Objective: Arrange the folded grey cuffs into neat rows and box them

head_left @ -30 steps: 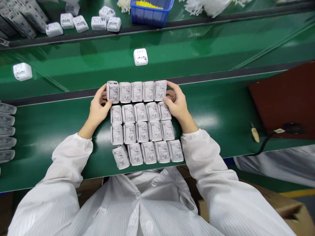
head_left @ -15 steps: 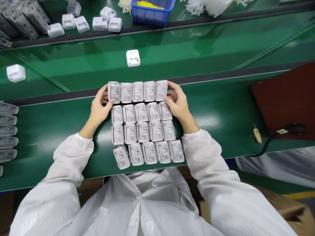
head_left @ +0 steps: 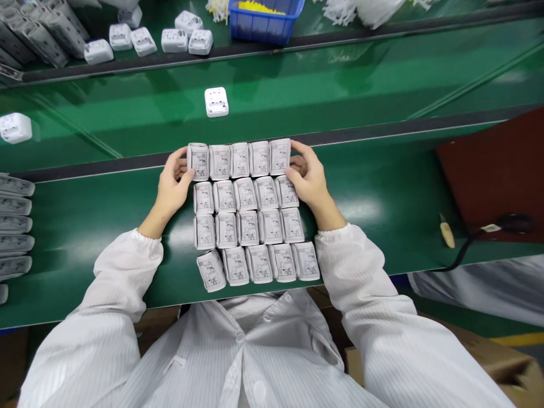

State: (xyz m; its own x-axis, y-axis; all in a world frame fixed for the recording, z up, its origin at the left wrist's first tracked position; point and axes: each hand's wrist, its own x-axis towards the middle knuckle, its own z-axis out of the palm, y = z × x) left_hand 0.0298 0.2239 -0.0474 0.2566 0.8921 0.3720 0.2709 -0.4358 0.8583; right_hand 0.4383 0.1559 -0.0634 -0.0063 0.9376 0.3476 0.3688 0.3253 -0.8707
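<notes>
Several rows of folded printed paper leaflets (head_left: 225, 229) lie side by side on the green bench in front of me. My left hand (head_left: 173, 184) grips the left end of the farthest row of leaflets (head_left: 240, 160), thumb on the near side and fingers curled at the outer side. At the right end of that same row, my right hand (head_left: 309, 174) holds it with thumb and curled fingers. The row is squeezed between both hands. In the nearest row, the leftmost leaflet (head_left: 211, 272) sits tilted.
Beyond the bench runs a green conveyor belt with white socket adapters (head_left: 216, 102) on it. A shelf holds more adapters and a blue bin (head_left: 266, 22) with yellow pieces. Grey-white stacked pieces (head_left: 15, 224) lie at left. To the right are a brown board (head_left: 497, 175) and a small pointed tool (head_left: 447, 233).
The white adapters on the belt have shifted left. Both hands keep their hold on the ends of the far row, with hardly any movement.
</notes>
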